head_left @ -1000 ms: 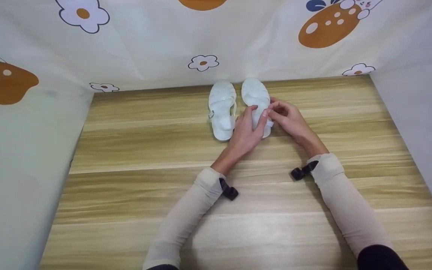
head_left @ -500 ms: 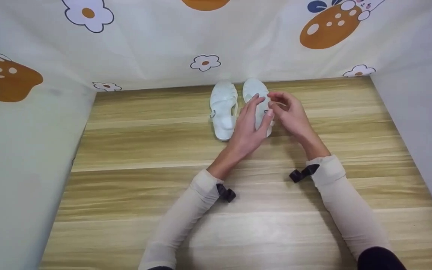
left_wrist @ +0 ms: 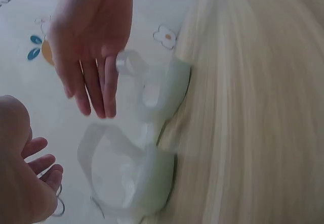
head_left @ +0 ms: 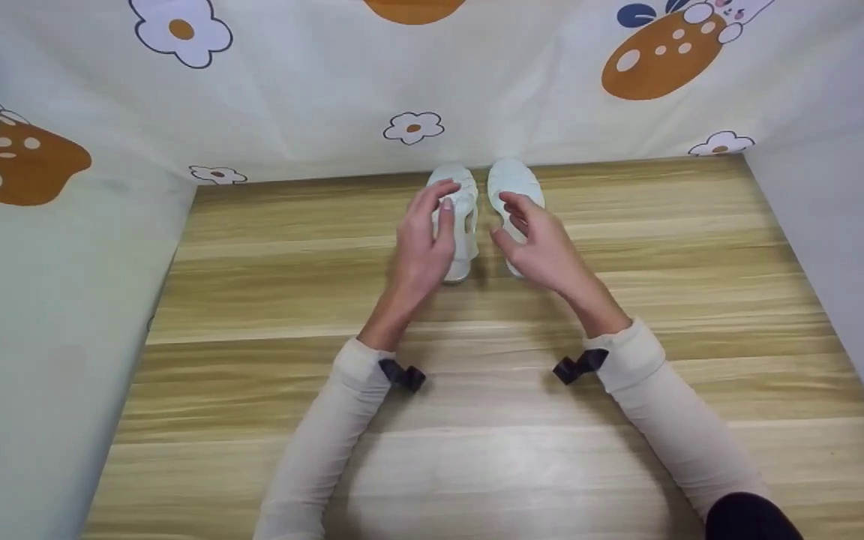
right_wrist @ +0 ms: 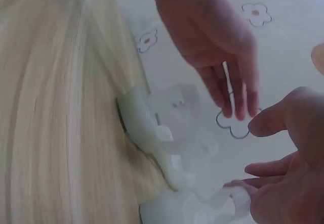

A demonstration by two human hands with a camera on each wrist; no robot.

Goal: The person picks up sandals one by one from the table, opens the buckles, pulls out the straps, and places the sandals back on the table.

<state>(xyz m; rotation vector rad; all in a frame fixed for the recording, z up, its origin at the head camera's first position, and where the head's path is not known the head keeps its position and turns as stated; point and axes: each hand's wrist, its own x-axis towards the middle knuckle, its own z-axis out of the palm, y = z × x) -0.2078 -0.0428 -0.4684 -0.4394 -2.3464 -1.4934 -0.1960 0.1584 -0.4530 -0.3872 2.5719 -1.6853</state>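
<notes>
We see the left sandal [head_left: 463, 238] and the right sandal [head_left: 514, 180] side by side, a pale pair of 2, at the far end of the wood-grain surface [head_left: 289, 277], just beside the flower-print cloth [head_left: 327, 97]. The left hand [head_left: 421, 244] is over the left sandal, the right hand [head_left: 543, 244] over the right; we find their fingers [head_left: 430, 195] loosely bent, gripping nothing. We cannot tell whether they touch the sandals.

At the 12 o'clock edge of the counter [head_left: 274, 300], before the wall [head_left: 312, 112], the left sandal [head_left: 462, 234] is set at 9 o'clock from the right sandal [head_left: 513, 181]. They are overhung by the left grip [head_left: 423, 238] and right grip [head_left: 541, 244].
</notes>
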